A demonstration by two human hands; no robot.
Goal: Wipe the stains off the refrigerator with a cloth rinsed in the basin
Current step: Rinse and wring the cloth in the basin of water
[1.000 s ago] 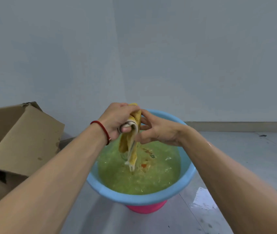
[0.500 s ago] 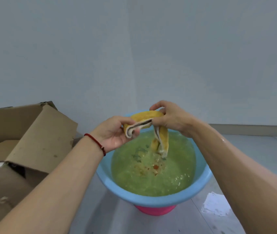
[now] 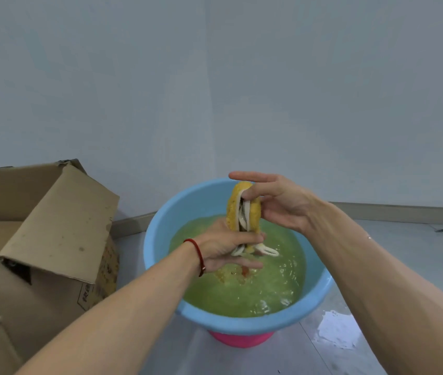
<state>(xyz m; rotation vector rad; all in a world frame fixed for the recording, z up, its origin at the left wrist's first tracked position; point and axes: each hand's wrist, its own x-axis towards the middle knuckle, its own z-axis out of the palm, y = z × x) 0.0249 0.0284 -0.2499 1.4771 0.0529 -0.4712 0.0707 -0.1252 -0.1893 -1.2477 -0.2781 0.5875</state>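
Both hands hold the folded cloth [image 3: 243,209] upright over the basin [image 3: 166,212], likely so drips fall back in. The right hand [image 3: 277,203] pinches its top fold; just below, the left hand [image 3: 227,246] grips its lower end.

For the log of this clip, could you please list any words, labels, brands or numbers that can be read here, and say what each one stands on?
Brown cardboard box: dark print on its side near the lower right corner, too small and blurred to read.
Blue plastic basin, folded yellow cloth, left hand, right hand: no text seen.
Nothing in this view can be quoted.
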